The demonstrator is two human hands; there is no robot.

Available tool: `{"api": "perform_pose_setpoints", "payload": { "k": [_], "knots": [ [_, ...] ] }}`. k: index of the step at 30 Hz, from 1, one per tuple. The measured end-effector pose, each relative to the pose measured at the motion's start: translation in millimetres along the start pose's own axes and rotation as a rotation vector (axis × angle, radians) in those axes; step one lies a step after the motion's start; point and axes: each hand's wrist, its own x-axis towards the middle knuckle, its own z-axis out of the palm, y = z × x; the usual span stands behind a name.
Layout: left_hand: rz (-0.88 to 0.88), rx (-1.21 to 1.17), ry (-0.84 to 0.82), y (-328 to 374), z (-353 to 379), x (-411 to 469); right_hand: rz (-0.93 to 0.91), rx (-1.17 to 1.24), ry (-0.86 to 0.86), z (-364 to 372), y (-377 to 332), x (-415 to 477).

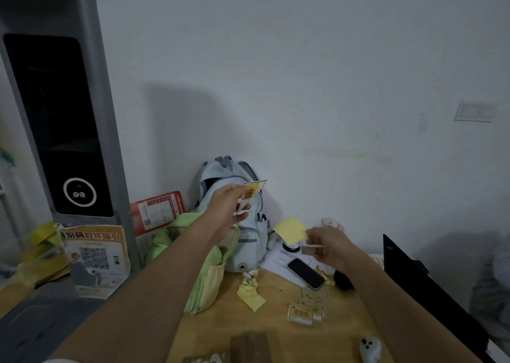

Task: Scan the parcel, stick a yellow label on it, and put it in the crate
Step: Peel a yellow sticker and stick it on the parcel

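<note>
Above a wooden table (276,293), the left hand (229,208) pinches a peeled yellow label (253,189) in front of a pale blue backpack (242,224), while the right hand (328,248), right of the backpack, grips its plain yellow backing (289,229), probably to discard; parcel and crate unseen.

A pale blue fabric backpack (234,219) stands upright against the white wall at the back of the wooden desk (220,332). A light green cloth bag (204,274) leans just beside it on the left. A black smartphone (305,273) lies flat on white paper to the right. A tall grey kiosk with a dark screen (58,120) rises at the left, with a red printed card (157,212) propped behind it.
</note>
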Motion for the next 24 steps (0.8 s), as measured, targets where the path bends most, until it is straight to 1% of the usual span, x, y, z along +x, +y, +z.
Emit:
{"api": "perform_pose_setpoints", "payload": {
  "k": [2, 5, 8, 11, 13, 15, 17, 21, 24],
  "knots": [
    [-0.019, 0.103, -0.052, -8, -9, 1, 0.079, 0.011, 0.055, -4, 26, 12],
    [-0.059, 0.306, -0.144, -25, -25, 2, 0.234, 0.038, 0.079, -9, 72, 24],
    [-0.087, 0.387, -0.128, -41, -40, 4, 0.343, 0.144, 0.107, -12, 110, 35],
    [-0.111, 0.396, -0.081, -54, -52, 9, 0.316, 0.305, 0.156, -19, 124, 45],
    [-0.127, 0.408, -0.074, -61, -55, 10, 0.279, 0.333, 0.148, -24, 123, 50],
    [-0.153, 0.408, -0.094, -68, -55, 9, 0.27, 0.257, 0.068, -22, 115, 49],
    [-0.181, 0.409, -0.137, -74, -50, 7, 0.261, 0.111, -0.04, -13, 103, 46],
    [-0.168, 0.443, -0.209, -84, -30, 1, 0.164, -0.098, -0.261, 21, 76, 32],
    [-0.141, 0.526, -0.235, -89, -20, -3, 0.055, -0.219, -0.314, 39, 67, 20]
  ]
}}
